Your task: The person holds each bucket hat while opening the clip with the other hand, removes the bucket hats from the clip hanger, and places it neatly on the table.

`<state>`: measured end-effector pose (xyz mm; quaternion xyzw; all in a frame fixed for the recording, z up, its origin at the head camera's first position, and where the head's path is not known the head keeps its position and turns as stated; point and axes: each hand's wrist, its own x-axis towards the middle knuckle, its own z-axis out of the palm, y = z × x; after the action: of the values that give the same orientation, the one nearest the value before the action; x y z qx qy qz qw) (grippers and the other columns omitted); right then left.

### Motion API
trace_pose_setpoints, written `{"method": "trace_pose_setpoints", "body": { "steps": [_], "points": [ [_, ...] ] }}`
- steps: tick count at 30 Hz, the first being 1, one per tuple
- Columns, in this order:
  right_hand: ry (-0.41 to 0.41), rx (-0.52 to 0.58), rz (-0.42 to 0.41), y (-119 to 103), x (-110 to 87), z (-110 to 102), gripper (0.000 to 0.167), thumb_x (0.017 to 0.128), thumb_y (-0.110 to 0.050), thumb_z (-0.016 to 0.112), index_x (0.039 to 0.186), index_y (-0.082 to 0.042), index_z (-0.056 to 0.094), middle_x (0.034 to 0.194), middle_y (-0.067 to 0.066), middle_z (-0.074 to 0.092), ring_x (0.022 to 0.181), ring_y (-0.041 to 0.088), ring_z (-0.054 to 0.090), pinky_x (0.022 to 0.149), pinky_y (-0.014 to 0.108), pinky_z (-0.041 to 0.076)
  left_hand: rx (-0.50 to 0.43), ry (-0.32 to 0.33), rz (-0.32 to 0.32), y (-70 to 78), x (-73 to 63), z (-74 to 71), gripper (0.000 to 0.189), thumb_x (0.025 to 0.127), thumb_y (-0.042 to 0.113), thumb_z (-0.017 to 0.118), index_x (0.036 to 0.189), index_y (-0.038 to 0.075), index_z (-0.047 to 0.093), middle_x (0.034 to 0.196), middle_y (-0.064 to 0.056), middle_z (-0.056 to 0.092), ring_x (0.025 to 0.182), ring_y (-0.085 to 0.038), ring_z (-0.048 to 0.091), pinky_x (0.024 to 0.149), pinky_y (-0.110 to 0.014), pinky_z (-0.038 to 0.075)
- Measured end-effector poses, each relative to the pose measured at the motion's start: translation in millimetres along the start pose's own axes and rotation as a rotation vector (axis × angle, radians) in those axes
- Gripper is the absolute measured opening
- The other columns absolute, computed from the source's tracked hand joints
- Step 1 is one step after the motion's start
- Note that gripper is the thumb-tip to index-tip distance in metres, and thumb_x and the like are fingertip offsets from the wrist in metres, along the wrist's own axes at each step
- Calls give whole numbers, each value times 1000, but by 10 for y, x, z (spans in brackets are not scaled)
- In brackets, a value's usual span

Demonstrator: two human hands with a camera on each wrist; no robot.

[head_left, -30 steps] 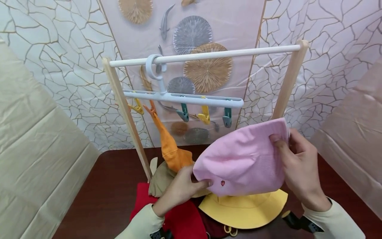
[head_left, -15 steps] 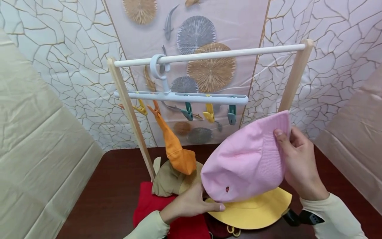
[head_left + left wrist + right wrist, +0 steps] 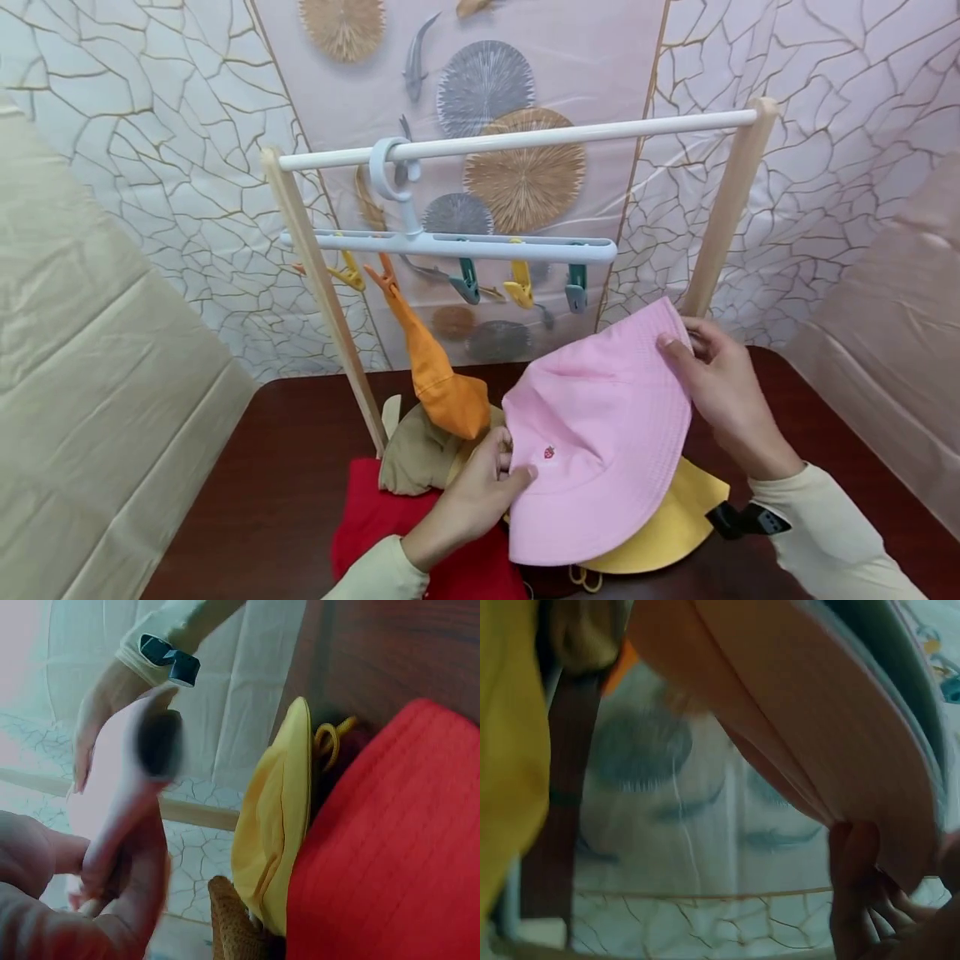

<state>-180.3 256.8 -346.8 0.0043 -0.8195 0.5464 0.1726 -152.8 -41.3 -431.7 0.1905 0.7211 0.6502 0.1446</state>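
A pink bucket hat [image 3: 592, 442] with a small red strawberry emblem is held up over the table between both hands. My right hand [image 3: 723, 387] pinches its brim at the upper right, thumb on the near face. My left hand [image 3: 480, 487] pinches the hat's left side by the crown, and in the left wrist view the fingers [image 3: 142, 877] close round the pink cloth. Below lie a yellow hat [image 3: 675, 525], a khaki hat [image 3: 416, 454] and a red cloth item [image 3: 375, 508]. An orange hat [image 3: 450, 392] hangs from an orange clip [image 3: 385, 275].
A rack with a white rod [image 3: 570, 133] and wooden posts [image 3: 330, 333] stands behind the hats. On it hangs a pale blue hanger [image 3: 480, 246] with several clips, including a yellow clip [image 3: 519, 285] and a green clip [image 3: 576, 289]. The dark table [image 3: 247, 467] lies beneath.
The pink hat's brim has been folded out and spread downward, and its crown has turned left. My left hand loosened at the hat's lower edge, then took hold at its left side.
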Motion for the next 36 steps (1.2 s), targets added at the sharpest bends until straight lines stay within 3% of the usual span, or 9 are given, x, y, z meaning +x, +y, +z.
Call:
{"method": "trace_pose_setpoints", "body": {
  "steps": [3,6,9,12,17,23,26,31,36],
  "points": [
    [-41,-224,-112,-22,55,23,42,108,-19,62,141,6,58,118,30,72,87,24,73,66,18,55,98,30,7,6,-12,-9,37,101,8,66,130,-2,46,107,-18,74,87,-20,71,70,-29,59],
    [-65,-381,-223,-39,131,105,32,105,-11,65,131,6,62,120,33,71,98,37,72,75,28,56,194,37,1,27,-29,-11,67,93,12,80,145,-2,41,123,-20,72,104,-25,71,84,-32,59],
    [-112,-484,-303,-53,219,209,26,103,-7,65,125,6,60,109,32,72,86,39,71,72,47,57,310,51,27,48,-47,0,97,82,15,91,156,-2,31,140,-22,64,125,-30,65,101,-39,55],
    [-153,-614,-358,-72,320,288,19,102,-7,63,115,4,56,87,24,69,70,33,64,62,52,54,504,100,124,64,-40,22,102,81,11,91,159,-1,27,140,-25,63,127,-34,64,105,-47,53],
    [-156,-851,-398,-63,476,375,11,100,-5,61,105,1,53,71,15,61,63,38,65,53,57,52,847,119,275,108,55,85,86,86,1,83,157,-2,33,123,-23,71,104,-32,73,86,-47,61],
    [-197,-1071,-374,61,562,546,14,100,0,56,113,6,54,76,21,66,64,43,67,50,57,53,1129,94,238,109,193,214,64,92,-5,69,149,-9,40,83,-14,70,70,-29,71,60,-39,60],
    [-207,-1133,-322,155,577,623,12,99,3,56,110,7,54,77,21,66,65,43,67,51,56,54,1204,116,207,56,235,267,60,93,-5,66,147,-12,40,82,-12,67,62,-26,69,52,-34,56],
    [-197,-1149,-278,339,589,736,4,99,4,55,101,8,53,79,24,66,71,45,69,55,56,57,1250,183,197,-12,247,309,61,93,-3,70,147,-9,42,99,-19,63,57,-25,66,45,-29,53],
    [-185,-1106,-223,519,611,816,9,98,5,52,99,13,54,82,29,66,76,46,71,58,57,59,1302,240,212,-20,220,333,40,90,-2,75,124,1,56,104,-18,52,53,-25,63,39,-29,50]
  ]
}}
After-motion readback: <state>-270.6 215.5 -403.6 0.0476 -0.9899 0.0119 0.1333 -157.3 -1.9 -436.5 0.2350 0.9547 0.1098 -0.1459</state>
